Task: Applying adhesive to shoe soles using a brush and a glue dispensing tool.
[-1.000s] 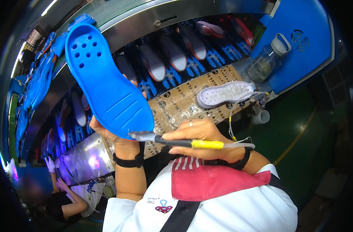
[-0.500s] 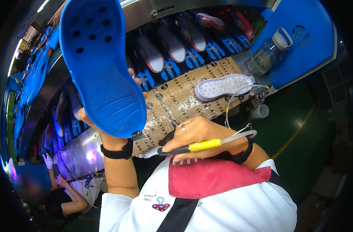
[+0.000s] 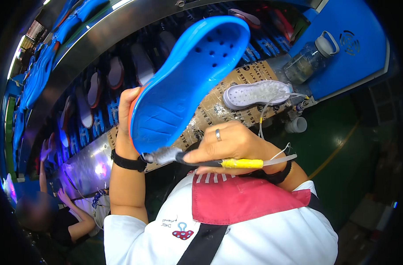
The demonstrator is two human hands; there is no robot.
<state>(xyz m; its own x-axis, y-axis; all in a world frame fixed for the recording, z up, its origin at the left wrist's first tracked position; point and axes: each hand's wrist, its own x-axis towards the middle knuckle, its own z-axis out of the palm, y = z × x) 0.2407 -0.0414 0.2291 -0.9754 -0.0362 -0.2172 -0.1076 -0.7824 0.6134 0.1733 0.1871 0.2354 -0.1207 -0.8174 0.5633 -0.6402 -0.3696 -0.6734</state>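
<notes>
My left hand (image 3: 127, 112) grips a blue shoe sole (image 3: 177, 95) by its orange outer edge, near the heel. The sole is tilted, its hollow inner face with several small holes at the far end turned toward me. In my right hand (image 3: 230, 143) is a brush (image 3: 203, 163) with a black handle, yellow wrapping and a clear tube at its back end. Its pale, dark-tipped bristles touch or nearly touch the heel rim; I cannot tell which. A white shoe sole (image 3: 247, 100) lies farther right on the cardboard-covered bench.
Cardboard under clear film (image 3: 214, 108) covers the bench. A clear bottle (image 3: 300, 66) stands by a blue panel (image 3: 356, 53), with a white cup (image 3: 296, 125) nearby. Behind are racked soles (image 3: 115, 73). At lower left, a co-worker's arm (image 3: 80, 216) reaches toward the bench.
My left hand has turned the blue sole, swinging its far end to the right and showing the orange side. The brush has moved left and up to the heel rim.
</notes>
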